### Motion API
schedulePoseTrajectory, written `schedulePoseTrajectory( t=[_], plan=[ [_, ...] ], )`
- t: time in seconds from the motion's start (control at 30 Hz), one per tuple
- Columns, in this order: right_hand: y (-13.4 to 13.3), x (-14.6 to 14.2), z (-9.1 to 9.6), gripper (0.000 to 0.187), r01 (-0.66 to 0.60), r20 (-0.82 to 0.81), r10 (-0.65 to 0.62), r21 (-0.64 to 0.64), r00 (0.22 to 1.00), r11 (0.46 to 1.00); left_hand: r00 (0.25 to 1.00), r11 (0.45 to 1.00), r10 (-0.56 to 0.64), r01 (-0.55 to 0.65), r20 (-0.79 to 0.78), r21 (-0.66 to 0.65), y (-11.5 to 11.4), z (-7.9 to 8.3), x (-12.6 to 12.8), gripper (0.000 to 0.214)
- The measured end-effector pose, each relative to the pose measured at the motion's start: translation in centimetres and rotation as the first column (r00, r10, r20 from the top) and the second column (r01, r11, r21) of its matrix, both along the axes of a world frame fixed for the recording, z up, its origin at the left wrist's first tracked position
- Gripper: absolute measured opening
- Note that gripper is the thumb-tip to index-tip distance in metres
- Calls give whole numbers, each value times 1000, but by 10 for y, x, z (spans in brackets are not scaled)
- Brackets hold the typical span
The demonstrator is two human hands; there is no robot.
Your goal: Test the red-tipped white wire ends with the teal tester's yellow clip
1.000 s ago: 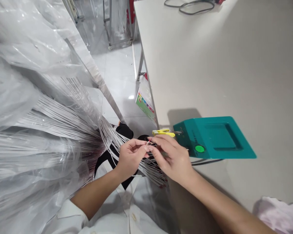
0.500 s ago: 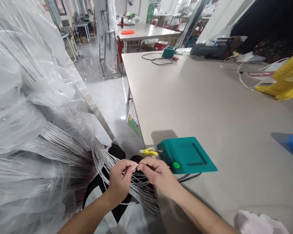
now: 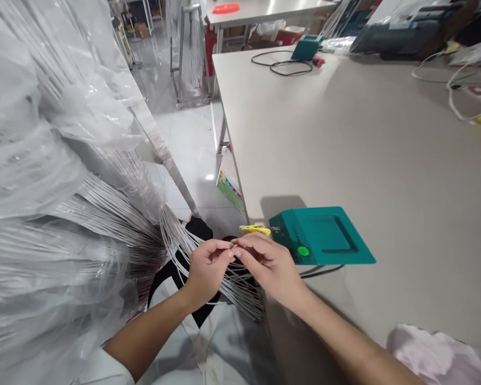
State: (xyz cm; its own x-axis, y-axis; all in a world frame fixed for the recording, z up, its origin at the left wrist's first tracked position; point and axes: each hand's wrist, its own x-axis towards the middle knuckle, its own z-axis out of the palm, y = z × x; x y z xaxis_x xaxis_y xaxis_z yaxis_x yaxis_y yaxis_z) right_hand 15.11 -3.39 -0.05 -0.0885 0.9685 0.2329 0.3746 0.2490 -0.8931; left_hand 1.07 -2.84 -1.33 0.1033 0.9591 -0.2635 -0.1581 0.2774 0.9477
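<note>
My left hand is closed in a pinch, thumb and forefinger on the end of a thin cable. My right hand pinches at the same spot, its fingertips touching those of the left. Only a speck of the cable end shows between the fingers; the rest is hidden. Below and behind the hands runs a bundle of grey cables, lying across my lap towards the table edge. Just past my right hand a green device with a round green button sits on the table, a yellow clip at its left side.
The grey table stretches away on the right. Plastic-wrapped cable bundles hang at left. A second green device with a black cord stands at the far table edge. Pale cloth lies at lower right, and a card hangs beside the table.
My view has tilted down and shifted, so the table appears higher or further right relative to before. Both hands stay pinched together; the pale cable tip between them is now more covered.
</note>
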Motion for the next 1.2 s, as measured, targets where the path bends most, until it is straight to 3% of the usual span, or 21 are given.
schedulePoseTrajectory(
  t=[0.1, 0.2, 0.3, 0.43, 0.57, 0.7, 0.8, 1.03, 1.2],
  plan=[
    [-2, 1, -6, 14, -59, 259, -5, 240, 966, 969, 982, 993, -70, 84, -175, 78, 1, -1, -4, 10],
    [-3, 4, -8, 16, -134, 509, -50, 318, 859, 939, 930, 977, -126, 178, -345, 121, 3, -3, -9, 11],
    [-2, 9, -1, 17, -174, 668, -134, 374, 732, 911, 954, 984, -151, 169, -258, 51, 8, -6, -11, 10],
    [5, 22, 13, 13, -101, 677, -337, 520, 654, 848, 995, 994, -69, 62, -66, -91, 17, -4, -9, 14],
    [14, 36, 18, 31, -175, 863, -256, 360, 435, 916, 996, 988, -94, 94, 6, -123, 26, -2, -8, 39],
    [22, 47, 18, 30, -281, 954, -80, 165, 289, 945, 991, 985, -128, 131, 36, -109, 32, -1, -4, 36],
    [31, 54, 20, 30, -327, 961, -10, 105, 278, 939, 990, 983, -131, 137, 61, -122, 35, -2, 0, 35],
    [46, 54, 28, 10, -304, 965, 83, -3, 250, 953, 977, 975, -156, 176, 146, -137, 39, -8, 8, 40],
    [47, 52, 29, 12, -296, 975, 66, -1, 211, 955, 983, 974, -140, 158, 116, -162, 38, -7, 13, 43]
  ],
)
